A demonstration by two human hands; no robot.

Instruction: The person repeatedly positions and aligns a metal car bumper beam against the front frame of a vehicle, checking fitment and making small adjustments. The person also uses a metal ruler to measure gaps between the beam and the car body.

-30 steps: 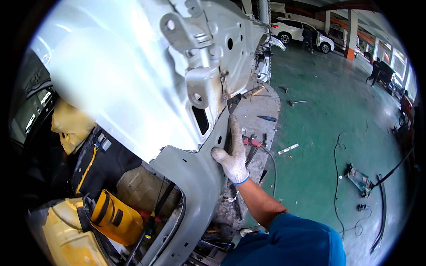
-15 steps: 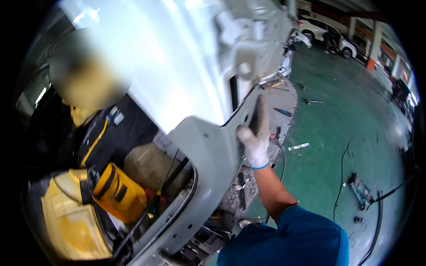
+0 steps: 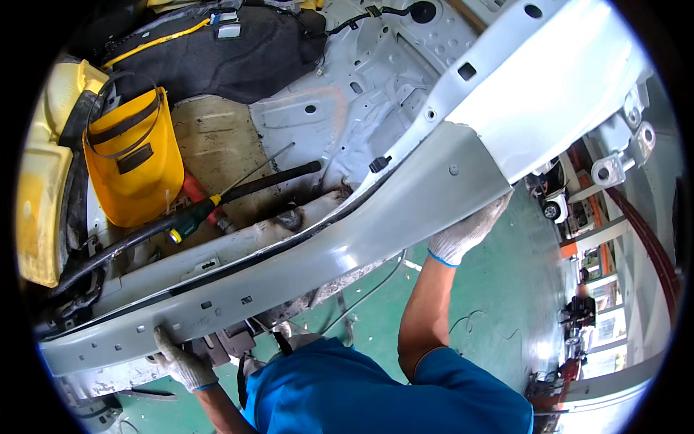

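Note:
A long grey car sill panel (image 3: 340,249) runs from the lower left up to the right, against a white car body pillar (image 3: 571,79). My left hand (image 3: 184,362), in a white knit glove, grips the panel's lower edge near its left end, thumb on the outer face. The fingers beneath are partly hidden. My right hand (image 3: 473,228), gloved too, holds the lower edge of the panel's wide upper part, beside the white body. Its fingertips go out of sight behind the edge. A dark gap shows between the panel and the inner sill (image 3: 238,249).
Inside the car lie a yellow welding mask (image 3: 163,177), a green-handled screwdriver (image 3: 191,220), a black bar (image 3: 275,177), a red tool (image 3: 195,192) and dark carpet (image 3: 217,61). Yellow foam (image 3: 43,210) sits at the left. A cable (image 3: 376,289) crosses the green floor (image 3: 499,289).
My view has swung toward the car's interior and sill. My left hand has come into view on the panel's lower edge. The right hand's palm and spread fingers now wrap under the panel edge.

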